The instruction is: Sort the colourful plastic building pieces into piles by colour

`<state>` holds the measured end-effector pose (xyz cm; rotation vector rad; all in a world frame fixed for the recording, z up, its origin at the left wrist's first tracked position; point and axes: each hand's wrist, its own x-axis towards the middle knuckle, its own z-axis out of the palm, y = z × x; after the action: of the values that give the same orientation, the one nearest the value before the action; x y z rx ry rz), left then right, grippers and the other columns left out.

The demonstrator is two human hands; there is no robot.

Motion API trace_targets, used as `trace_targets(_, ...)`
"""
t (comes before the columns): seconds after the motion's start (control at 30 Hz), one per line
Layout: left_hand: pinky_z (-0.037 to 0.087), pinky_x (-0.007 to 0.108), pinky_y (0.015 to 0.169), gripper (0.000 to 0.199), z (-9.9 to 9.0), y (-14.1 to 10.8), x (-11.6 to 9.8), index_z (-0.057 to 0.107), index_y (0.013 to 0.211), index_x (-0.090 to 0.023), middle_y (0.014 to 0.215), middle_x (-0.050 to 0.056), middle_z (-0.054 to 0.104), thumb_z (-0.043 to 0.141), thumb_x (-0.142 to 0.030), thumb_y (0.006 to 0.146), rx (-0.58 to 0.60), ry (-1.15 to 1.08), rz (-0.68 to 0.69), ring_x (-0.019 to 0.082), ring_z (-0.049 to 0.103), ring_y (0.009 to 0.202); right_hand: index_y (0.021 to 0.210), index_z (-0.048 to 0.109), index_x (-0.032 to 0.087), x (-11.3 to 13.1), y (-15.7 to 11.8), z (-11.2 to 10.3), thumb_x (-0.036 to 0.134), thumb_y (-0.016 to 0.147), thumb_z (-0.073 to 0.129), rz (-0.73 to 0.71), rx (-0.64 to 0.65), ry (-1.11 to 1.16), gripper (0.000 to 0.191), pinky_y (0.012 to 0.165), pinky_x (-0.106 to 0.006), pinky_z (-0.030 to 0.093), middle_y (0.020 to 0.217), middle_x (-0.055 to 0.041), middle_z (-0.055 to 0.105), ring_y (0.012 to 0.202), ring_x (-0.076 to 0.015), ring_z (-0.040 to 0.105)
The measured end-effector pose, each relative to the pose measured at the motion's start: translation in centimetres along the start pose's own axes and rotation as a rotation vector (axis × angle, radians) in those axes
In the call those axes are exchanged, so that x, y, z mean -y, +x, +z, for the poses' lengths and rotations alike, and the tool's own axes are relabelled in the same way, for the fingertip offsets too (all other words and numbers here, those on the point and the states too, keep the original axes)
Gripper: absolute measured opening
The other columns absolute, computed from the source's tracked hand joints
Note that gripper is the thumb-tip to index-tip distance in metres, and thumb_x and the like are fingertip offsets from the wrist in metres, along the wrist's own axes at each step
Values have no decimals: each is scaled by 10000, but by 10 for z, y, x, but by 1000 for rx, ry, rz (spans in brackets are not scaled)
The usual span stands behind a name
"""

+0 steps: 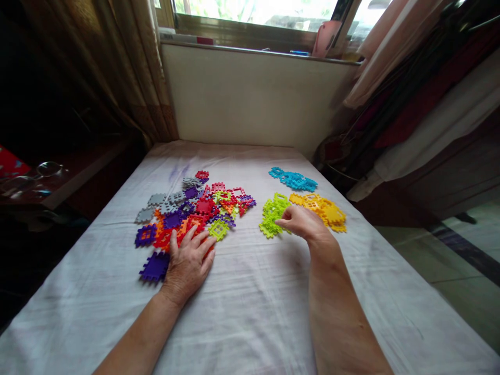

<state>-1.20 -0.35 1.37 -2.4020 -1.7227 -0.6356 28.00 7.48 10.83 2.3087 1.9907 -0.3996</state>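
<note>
My left hand [190, 261] lies spread on the near edge of a mixed heap of notched plastic building tiles, its fingers over red and orange tiles [194, 223]. Just left of it is a purple square tile [155, 266]. A lime-green window-shaped tile [219, 229] sits by its fingertips. Curled with thumb and fingers pressed together, my right hand [302, 221] is over the near right side of a lime-green tile pile [272, 213]. Whatever its fingers pinch cannot be made out. Yellow tiles [332, 212] lie just beyond and right of this hand.
Blue tiles [299, 180] form a pile at the back right. Grey tiles [157, 199] lie at the heap's left. A white sheet [250, 312] covers the table, which meets a wall [253, 94] below a window. Curtains [136, 67] hang left, clothes [422, 130] right.
</note>
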Motion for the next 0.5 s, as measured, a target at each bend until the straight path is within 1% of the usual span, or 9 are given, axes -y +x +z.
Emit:
trace_targets(0.07, 56, 682, 1184, 325, -1, 0, -1, 694, 1194, -317, 1277, 44, 692, 497, -296, 936, 14, -22, 17, 322, 480, 1355, 923, 760, 252, 15, -3, 2, 406, 853, 622, -63, -56, 22, 218, 662, -278, 399, 958, -46, 758, 881, -209, 671)
trace_targets(0.1, 60, 674, 1188, 327, -1, 0, -2, 692, 1196, -326, 1280, 34, 692, 497, -284, 938, 20, -38, 28, 314, 479, 1357, 961, 757, 256, 24, -6, 6, 383, 856, 629, -123, -64, 44, 209, 686, -277, 412, 986, -41, 760, 903, -207, 675)
trace_targets(0.13, 66, 662, 1194, 326, -2, 0, -2, 691, 1196, -335, 1277, 25, 694, 498, -274, 940, 24, -56, 40, 305, 482, 1358, 1002, 752, 265, 34, -8, 11, 359, 854, 641, -199, -57, 74, 208, 712, -272, 423, 1008, -31, 761, 919, -200, 678)
trace_targets(0.2, 80, 637, 1205, 319, -2, -1, -3, 692, 1191, -350, 1259, 9, 703, 507, -267, 946, 22, -93, 63, 284, 493, 1354, 1090, 731, 290, 56, -13, 22, 320, 841, 666, -359, -2, 123, 259, 754, -260, 442, 1019, -6, 763, 936, -185, 686)
trace_targets(0.27, 89, 617, 1213, 307, -2, -1, -4, 693, 1187, -359, 1241, -1, 712, 517, -272, 951, 14, -125, 84, 267, 510, 1342, 1178, 694, 298, 75, -19, 35, 312, 830, 681, -461, 39, 108, 348, 782, -266, 460, 1041, -13, 760, 967, -196, 691)
trace_targets(0.33, 103, 615, 1213, 305, -1, -1, -3, 689, 1194, -360, 1234, -4, 716, 517, -275, 957, 17, -149, 109, 262, 531, 1321, 1223, 665, 270, 89, -24, 44, 336, 841, 667, -483, 46, 39, 387, 797, -291, 474, 1107, -63, 742, 1010, -229, 689)
trace_targets(0.4, 124, 626, 1204, 322, 1, -2, -1, 673, 1220, -357, 1241, -1, 713, 505, -265, 961, 28, -162, 134, 265, 545, 1304, 1246, 641, 243, 96, -27, 48, 354, 862, 636, -471, 48, -4, 400, 805, -310, 481, 1168, -107, 718, 1039, -250, 685)
trace_targets(0.5, 152, 638, 1191, 328, 4, -3, 2, 665, 1228, -343, 1252, 14, 709, 501, -256, 958, 36, -170, 155, 273, 546, 1301, 1248, 621, 238, 98, -26, 49, 363, 857, 639, -452, 85, 11, 411, 807, -303, 475, 1162, -105, 721, 1052, -249, 683)
